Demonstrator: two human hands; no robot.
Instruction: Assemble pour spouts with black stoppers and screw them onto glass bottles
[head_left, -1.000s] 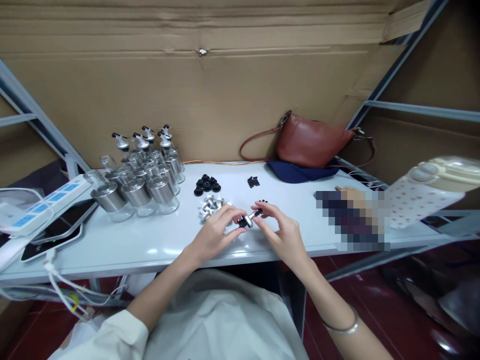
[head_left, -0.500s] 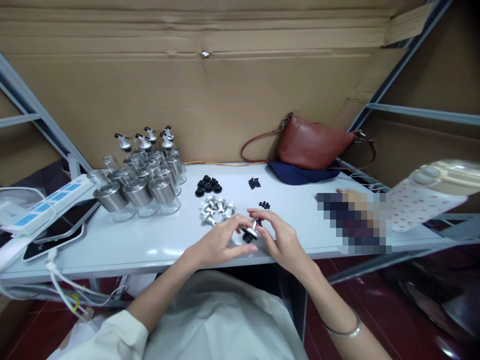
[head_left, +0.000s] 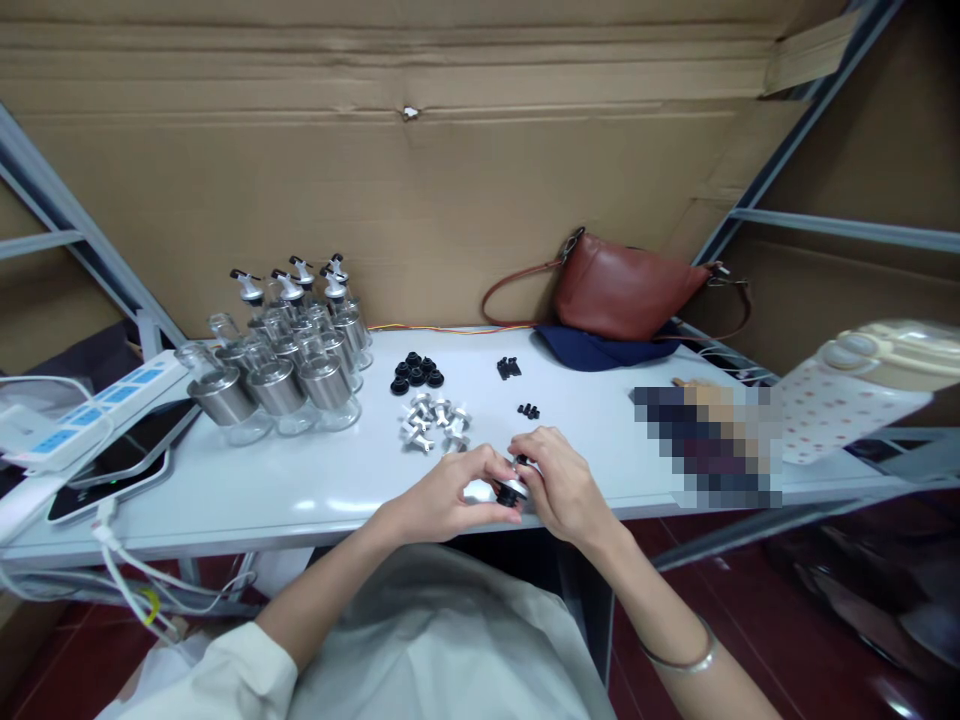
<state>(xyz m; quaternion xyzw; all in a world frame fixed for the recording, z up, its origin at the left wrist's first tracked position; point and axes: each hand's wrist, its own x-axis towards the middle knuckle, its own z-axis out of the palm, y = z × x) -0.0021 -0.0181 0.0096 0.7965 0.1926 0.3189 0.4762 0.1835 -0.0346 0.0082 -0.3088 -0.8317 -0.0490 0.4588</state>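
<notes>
A silver pourer spout with a black ribbed stopper is held just above the table's front edge. My left hand grips its base between thumb and fingers. The fingers of my right hand are closed around its upper end, where a small black part shows; they hide most of the nozzle. Beyond my hands lie a cluster of silver spouts, a pile of black stoppers, several small black caps and some flat black pieces.
Glass bottles with steel sleeves stand at the left, several topped with pourers. A power strip and cables lie beside them. At the back right, a brown bag rests on a navy cap. A dotted bottle is at the far right.
Both hands have moved slightly down and to the right with the spout. My right fingers have curled in more closely over its top, and the spout is now more hidden.
</notes>
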